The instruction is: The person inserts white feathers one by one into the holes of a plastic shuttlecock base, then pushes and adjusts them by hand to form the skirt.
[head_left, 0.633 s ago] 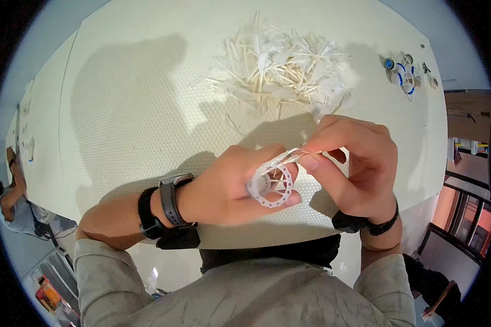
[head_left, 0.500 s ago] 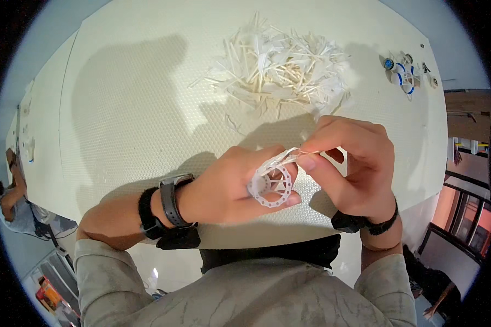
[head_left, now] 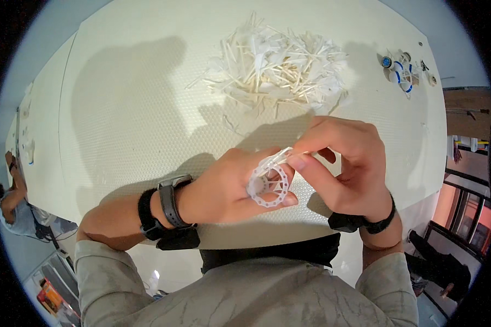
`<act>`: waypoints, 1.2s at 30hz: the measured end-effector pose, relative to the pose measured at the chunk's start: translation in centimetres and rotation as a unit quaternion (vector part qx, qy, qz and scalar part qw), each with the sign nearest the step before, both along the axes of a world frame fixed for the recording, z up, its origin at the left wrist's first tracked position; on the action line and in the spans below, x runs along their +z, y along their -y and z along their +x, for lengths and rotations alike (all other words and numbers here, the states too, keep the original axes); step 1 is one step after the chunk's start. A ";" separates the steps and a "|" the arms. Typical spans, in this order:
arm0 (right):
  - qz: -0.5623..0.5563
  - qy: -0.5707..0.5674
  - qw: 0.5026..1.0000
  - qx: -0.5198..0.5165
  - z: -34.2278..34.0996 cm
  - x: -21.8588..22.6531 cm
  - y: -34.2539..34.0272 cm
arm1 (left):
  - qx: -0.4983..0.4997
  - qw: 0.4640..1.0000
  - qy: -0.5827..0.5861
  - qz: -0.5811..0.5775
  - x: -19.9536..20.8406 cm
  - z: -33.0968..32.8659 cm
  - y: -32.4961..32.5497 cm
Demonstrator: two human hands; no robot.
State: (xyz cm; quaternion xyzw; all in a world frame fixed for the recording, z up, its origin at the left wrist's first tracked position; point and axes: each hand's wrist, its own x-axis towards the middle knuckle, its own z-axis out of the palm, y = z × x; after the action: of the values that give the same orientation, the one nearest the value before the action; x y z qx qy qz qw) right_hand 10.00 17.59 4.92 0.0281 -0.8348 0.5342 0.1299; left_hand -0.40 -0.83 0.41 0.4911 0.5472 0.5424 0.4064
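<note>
A white plastic cage-like piece (head_left: 285, 197), with a round rim full of small holes, is gripped by my left hand (head_left: 223, 185). Its fingers curl around the back and the thumb lies along the near side. Slender white feather-like strips (head_left: 278, 158) lie across the top of the rim. My right hand (head_left: 346, 166) pinches the far end of these strips between thumb and index finger, close against the rim. Beyond both hands lies a heap of white feathers (head_left: 283, 71) with pale shafts. The inner part of the cage-like piece is partly hidden by its rim.
Pale textured tabletop (head_left: 131, 131) spreads around my hands. Several small blue-and-white round items (head_left: 403, 76) sit at the far right, near the table edge. One stray thin strip (head_left: 230, 122) lies between the heap and my left hand. Other people are at both sides.
My right hand has moved slightly left, bringing its pinch nearer the rim, and the strips stick out less. The left hand keeps its hold, shifted a little left.
</note>
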 end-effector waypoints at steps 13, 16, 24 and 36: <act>0.022 0.027 0.999 0.010 0.0 -0.1 -0.5 | 0.005 1.000 -0.012 -0.019 -0.2 0.0 -0.3; 0.032 0.029 0.999 -0.005 -0.4 0.0 -1.8 | 0.025 0.998 0.037 -0.046 -0.4 0.0 -0.2; 0.239 -0.056 0.929 -0.276 -2.4 -3.4 -8.8 | 0.010 0.996 0.064 -0.060 -0.1 0.2 -0.4; 0.188 -0.054 0.958 -0.209 -3.7 -5.1 -8.7 | 0.000 0.998 0.057 -0.038 -0.5 0.3 -0.5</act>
State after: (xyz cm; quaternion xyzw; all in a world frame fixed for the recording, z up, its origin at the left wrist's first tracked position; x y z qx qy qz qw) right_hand 6.33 26.26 -0.13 -0.0941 -0.8993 0.3261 0.2758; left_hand -0.10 -0.35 -0.05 0.4434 0.5435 0.5486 0.4551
